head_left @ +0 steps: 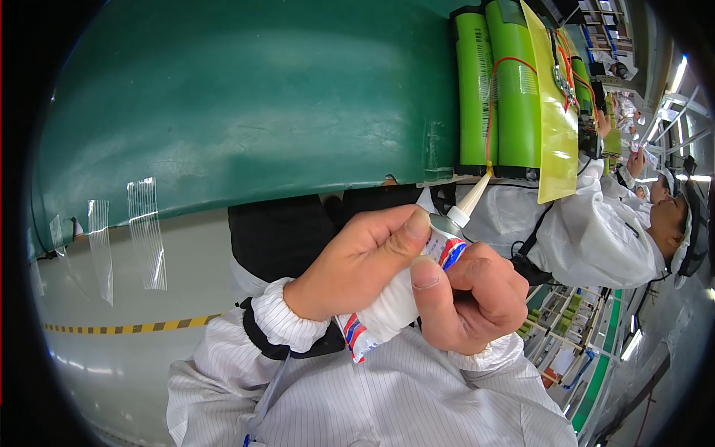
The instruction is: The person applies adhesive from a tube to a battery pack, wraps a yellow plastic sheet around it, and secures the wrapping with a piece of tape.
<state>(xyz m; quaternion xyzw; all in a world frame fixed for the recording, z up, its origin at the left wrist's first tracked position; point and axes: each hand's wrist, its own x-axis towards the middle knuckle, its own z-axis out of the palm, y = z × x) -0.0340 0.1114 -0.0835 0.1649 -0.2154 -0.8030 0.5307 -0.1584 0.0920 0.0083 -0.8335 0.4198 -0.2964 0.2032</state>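
A worker in a white pinstriped coat [380, 402] gripped a soft white tube [392, 311] with both hands, holding it slantwise in front of the chest just off the edge of a green-covered workbench [261, 97]. The left hand [357, 261] was closed around the tube's upper part, its thumb pressed down near the shoulder and its other fingers mostly hidden behind. The right hand [473, 298] was curled tightly at the opposite side, thumb against the tube's front and fingers folded in. The tube's red-and-blue lower end stuck out below the left hand, while its pale tapered nozzle [473, 197] pointed up toward the near end of bright green cylinders [518, 97], close to where a red wire [490, 112] ended; whether the tip touched could not be told. A translucent yellow sheet [555, 141] stood along the cylinders' right side. Strips of clear tape [147, 231] hung from the bench edge at left, above a yellow-and-black floor line [149, 326]. At right, a co-worker [596, 231] in white stood near the bench.
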